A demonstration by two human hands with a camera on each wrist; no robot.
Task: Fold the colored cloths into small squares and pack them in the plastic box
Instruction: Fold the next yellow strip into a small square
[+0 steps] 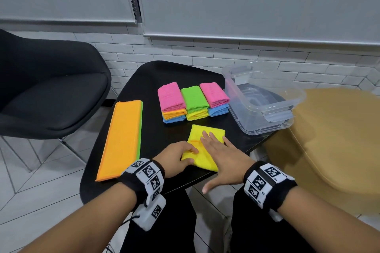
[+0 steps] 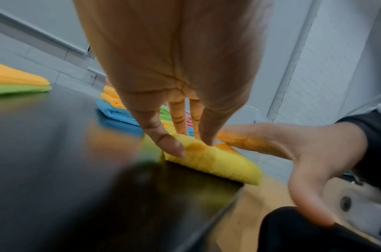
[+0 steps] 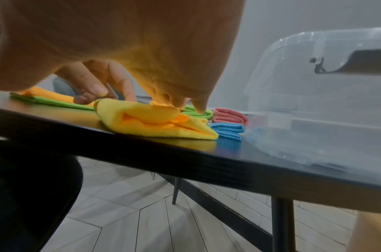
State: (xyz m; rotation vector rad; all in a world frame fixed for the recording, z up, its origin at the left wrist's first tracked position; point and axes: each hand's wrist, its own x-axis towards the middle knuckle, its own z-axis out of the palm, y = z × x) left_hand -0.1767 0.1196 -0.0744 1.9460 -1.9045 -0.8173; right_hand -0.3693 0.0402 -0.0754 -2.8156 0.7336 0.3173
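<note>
Two hands work one yellow cloth (image 1: pixel 203 150), partly folded, at the near edge of the black counter (image 1: pixel 144 80). The left hand (image 1: pixel 176 159) has curled fingers pinching the cloth's near left corner; the right hand (image 1: pixel 223 161) lies flat, fingers straight, pressing the cloth's middle and right part, thumb spread off the counter edge. Beyond the fingertips stand three stacks of folded squares, seven in all: the left stack (image 1: pixel 171 104) is pink over orange over blue, the middle stack (image 1: pixel 195 102) is green over yellow, the right stack (image 1: pixel 216 98) is pink over blue. Left of the left hand lie two long flat strips, an orange strip (image 1: pixel 121 139) on a green strip (image 1: pixel 140 129) whose edge shows along the right side. Beyond and to the right of the right hand sits one clear plastic box (image 1: pixel 261 96), open, with no cloth in it, resting on what looks like its lid. A black chair (image 1: pixel 47 88) stands far left of the left hand; a tan, blurred seat (image 1: pixel 333 139) is right of the right hand. Behind are a white brick wall, grey blinds and a pale herringbone floor.
</note>
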